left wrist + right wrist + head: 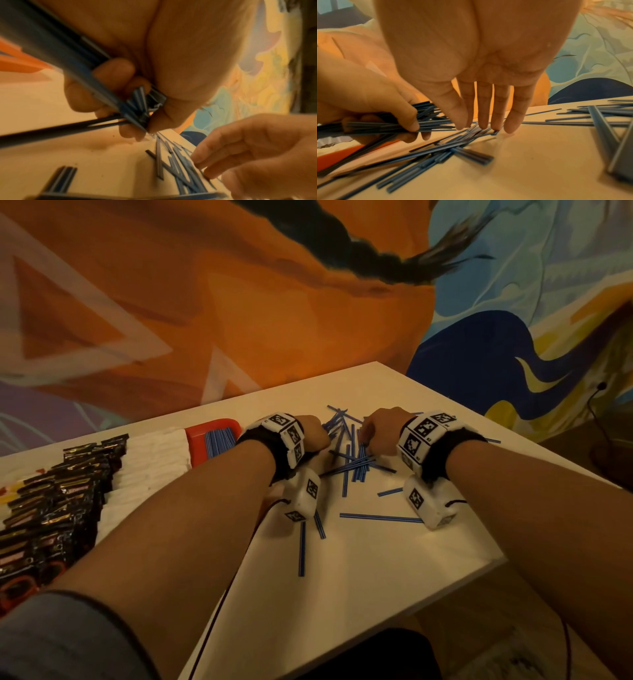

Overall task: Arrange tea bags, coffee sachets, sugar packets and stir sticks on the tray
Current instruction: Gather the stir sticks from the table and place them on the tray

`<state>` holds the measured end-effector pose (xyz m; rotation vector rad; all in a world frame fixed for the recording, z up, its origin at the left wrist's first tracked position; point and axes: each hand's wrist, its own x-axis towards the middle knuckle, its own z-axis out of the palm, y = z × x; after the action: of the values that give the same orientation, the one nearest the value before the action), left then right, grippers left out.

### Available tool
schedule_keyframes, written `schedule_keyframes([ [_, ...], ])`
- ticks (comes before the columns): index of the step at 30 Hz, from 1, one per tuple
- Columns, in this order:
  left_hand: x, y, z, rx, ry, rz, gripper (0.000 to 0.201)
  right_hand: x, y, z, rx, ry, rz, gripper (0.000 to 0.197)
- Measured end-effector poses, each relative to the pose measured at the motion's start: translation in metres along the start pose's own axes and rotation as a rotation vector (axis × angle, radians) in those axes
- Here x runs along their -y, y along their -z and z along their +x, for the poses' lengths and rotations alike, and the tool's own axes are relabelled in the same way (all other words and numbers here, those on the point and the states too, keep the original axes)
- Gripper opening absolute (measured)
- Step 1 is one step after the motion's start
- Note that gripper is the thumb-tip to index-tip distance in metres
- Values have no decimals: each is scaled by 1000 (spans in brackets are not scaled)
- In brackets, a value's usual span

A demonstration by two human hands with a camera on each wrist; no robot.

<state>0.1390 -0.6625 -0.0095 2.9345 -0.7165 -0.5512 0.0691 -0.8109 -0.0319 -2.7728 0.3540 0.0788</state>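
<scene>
The left hand point(313, 436) was curled round a bundle of blue stir sticks point(137, 102), thumb and fingers clamping them so that their ends fanned out past the fingertips, just above the white worktop point(376, 559). The right hand point(382, 429) held nothing: its fingers point(498, 108) were straight and close together, pointing down, with the tips resting on a loose heap of stir sticks point(354, 460) lying crossed over one another on the worktop between the two hands. More sticks lay scattered singly nearer the person, one long stick point(380, 517) beside the right wrist camera and another point(301, 549) below the left wrist camera.

To the left of the left hand stood a red tray point(197, 441), its near end already holding a neat row of blue sticks point(219, 441) laid side by side. Further left along the tray lay a band of white packets point(154, 460), and beyond it rows of dark, glossy sachets point(61, 501) overlapping like tiles; I could not tell from these views what the sachets held. Both wrists wore black straps with white marker-covered blocks point(287, 436). Behind the worktop rose a wall mural point(274, 302) in orange and blue.
</scene>
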Motion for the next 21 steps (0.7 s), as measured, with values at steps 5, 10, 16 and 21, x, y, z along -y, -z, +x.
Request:
schedule_keyframes([
  [5, 8, 6, -14, -12, 27, -330, 31, 7, 4, -5, 11, -26, -4, 17],
  [10, 24, 5, -21, -59, 78, -783, 16, 30, 17, -12, -124, -39, 128, 25],
  [16, 38, 5, -39, -147, 8, -1101, 16, 78, 26, -7, -88, -139, 924, 48],
  [21, 47, 3, -52, -207, -66, -1180, 19, 114, 26, -7, -62, -82, 1262, 70],
])
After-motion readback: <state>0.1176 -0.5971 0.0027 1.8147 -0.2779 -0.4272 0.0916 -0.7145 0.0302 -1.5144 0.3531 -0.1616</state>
